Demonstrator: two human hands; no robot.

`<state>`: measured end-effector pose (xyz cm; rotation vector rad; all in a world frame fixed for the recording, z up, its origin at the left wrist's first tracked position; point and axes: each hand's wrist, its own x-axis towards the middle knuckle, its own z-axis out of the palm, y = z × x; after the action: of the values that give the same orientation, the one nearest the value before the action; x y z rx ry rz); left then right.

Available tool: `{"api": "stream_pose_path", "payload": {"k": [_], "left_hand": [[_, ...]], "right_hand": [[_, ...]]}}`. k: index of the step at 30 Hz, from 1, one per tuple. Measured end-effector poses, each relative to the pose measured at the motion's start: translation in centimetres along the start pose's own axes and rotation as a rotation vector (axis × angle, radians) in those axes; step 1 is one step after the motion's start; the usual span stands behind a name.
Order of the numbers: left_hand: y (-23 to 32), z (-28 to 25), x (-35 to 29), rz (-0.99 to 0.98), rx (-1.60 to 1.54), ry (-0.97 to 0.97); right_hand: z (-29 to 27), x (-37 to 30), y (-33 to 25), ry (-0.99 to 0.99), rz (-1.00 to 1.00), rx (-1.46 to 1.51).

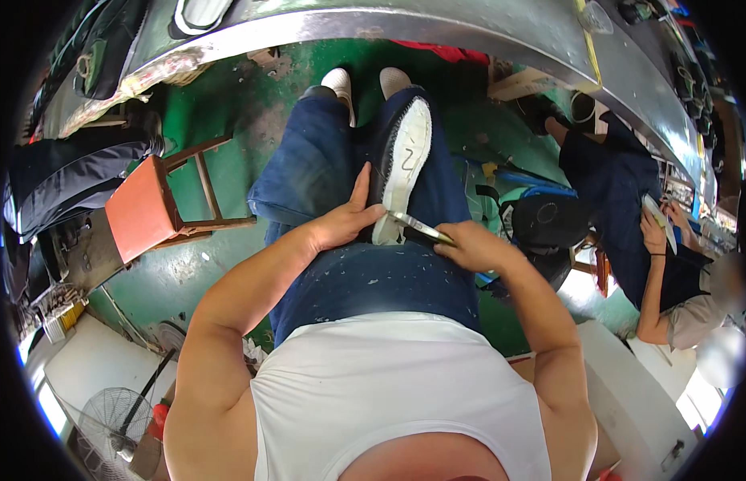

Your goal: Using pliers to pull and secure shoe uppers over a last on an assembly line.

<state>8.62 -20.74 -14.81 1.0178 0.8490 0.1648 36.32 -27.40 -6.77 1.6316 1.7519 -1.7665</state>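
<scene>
A black shoe (407, 148) lies bottom up across my lap, toe pointing away from me. Its underside is white, with a dark handwritten mark and a stitched or pleated edge around the toe. My left hand (346, 218) grips it near the heel, thumb toward the underside and index finger stretched along the side; its other fingers are partly hidden. In my right hand (475, 245) is a slim hand tool (417, 225) with a pale, metallic-looking front part and a darker rear part. The tool's tip reaches the heel end, close to my left thumb. Its exact kind is unclear.
A metal workbench (325, 24) curves across the far side, with shoes on it. An orange-seated stool (144, 208) stands left, near another person's legs. At right, a co-worker holds a pale, sole-shaped piece (660, 223). A fan (116, 425) stands at lower left.
</scene>
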Motion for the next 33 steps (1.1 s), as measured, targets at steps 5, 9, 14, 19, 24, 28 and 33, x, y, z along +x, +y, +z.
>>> {"api": "stream_pose_path", "payload": {"k": [5,9,14,19,24,28,33], "left_hand": [[-0.3,1.1,0.4,-0.032,0.061,0.062],[-0.1,1.8,1.4,0.042,0.329,0.134],[1.4,0.2,1.5,0.093,0.495,0.126],[5.5,0.0,4.3,0.043,0.147,0.365],[10.2,-1.1,2.6,0.223,-0.385,0.167],[17.3,-2.1,2.0,0.439,-0.782,-0.003],[17.5,-3.4,6.4,0.394,-0.803,-0.121]], "right_hand": [[-2.4,-2.1,-2.3,0.097,0.024,0.208],[1.4,1.4,-2.5,0.588,-0.279,0.078],[0.9,2.0,-0.5,0.343,-0.138,-0.025],[3.4,1.7,2.7,0.482,-0.049,0.452],[2.0,-0.4,0.4,0.352,0.164,-0.112],[1.8,-1.4,-1.6,0.64,-0.226,-0.382],[-4.9,-0.1,-4.3,0.987,-0.493,-0.163]]}}
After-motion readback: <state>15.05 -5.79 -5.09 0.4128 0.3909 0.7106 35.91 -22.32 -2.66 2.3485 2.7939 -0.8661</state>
